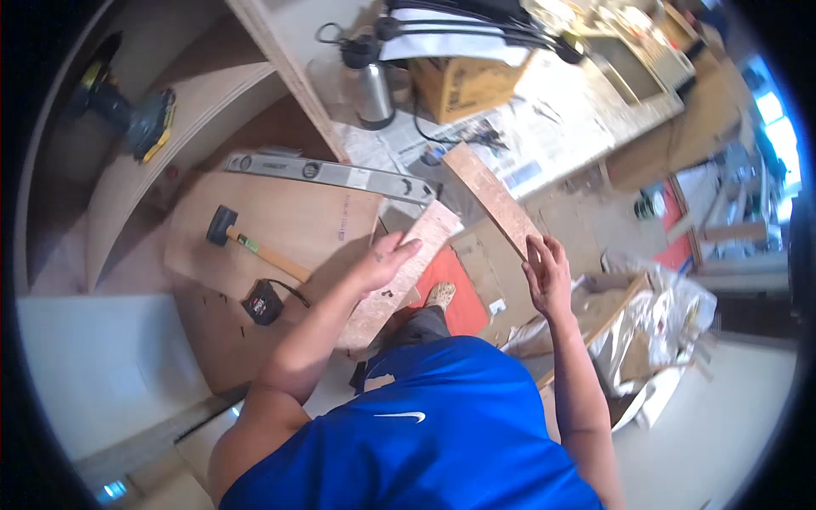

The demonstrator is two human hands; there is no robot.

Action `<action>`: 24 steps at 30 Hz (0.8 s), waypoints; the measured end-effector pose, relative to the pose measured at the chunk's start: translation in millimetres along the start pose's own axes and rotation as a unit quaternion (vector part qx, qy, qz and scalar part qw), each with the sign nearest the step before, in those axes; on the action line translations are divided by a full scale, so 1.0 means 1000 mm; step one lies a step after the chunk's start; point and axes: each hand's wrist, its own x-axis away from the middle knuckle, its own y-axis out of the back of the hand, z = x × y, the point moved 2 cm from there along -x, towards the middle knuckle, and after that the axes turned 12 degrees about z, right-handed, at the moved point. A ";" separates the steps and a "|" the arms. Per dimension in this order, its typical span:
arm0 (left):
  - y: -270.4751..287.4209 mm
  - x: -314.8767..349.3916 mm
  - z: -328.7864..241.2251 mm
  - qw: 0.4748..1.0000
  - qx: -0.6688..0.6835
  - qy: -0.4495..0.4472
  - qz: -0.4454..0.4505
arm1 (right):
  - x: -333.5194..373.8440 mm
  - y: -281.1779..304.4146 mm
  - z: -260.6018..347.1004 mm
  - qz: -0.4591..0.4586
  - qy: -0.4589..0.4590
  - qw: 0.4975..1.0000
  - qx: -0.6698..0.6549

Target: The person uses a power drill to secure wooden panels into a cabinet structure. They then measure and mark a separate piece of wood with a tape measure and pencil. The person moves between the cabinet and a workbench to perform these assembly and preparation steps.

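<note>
My left hand [387, 262] is closed on the edge of a pale wooden board [429, 228], which slants from my waist up toward the counter. A second, narrower wooden strip [489, 197] is gripped at its near end by my right hand [548, 276], and its far end reaches over the counter's edge. The two pieces are apart. Left of my left hand, a wooden panel [289, 208] carries a mallet [246, 244] with a black head, a black tape measure [262, 303] and, along its far edge, a silver spirit level [327, 172].
A cordless drill [127, 115] rests on a curved shelf at the left. Newspaper, a steel bottle [367, 89] and a cardboard box [472, 89] cover the counter, with a sink [625, 72] beyond. Plastic sheeting [654, 319] lies at the right. My shoe [441, 294] stands on orange material.
</note>
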 end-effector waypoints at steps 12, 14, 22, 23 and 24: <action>-0.014 0.091 -0.043 0.962 -0.065 0.030 -0.263 | -0.157 -0.043 0.098 0.193 0.325 0.924 -0.055; -0.022 0.122 -0.017 0.944 -0.038 0.020 -0.326 | -0.168 -0.066 0.122 0.206 0.357 0.910 -0.038; -0.093 0.209 0.030 0.818 0.030 0.068 -0.570 | -0.175 -0.140 0.174 0.243 0.391 0.886 0.050; -0.090 0.218 0.041 0.820 0.029 0.050 -0.570 | -0.177 -0.145 0.173 0.249 0.386 0.886 0.063; -0.090 0.223 0.051 0.822 0.029 0.032 -0.568 | -0.176 -0.145 0.172 0.257 0.390 0.880 0.084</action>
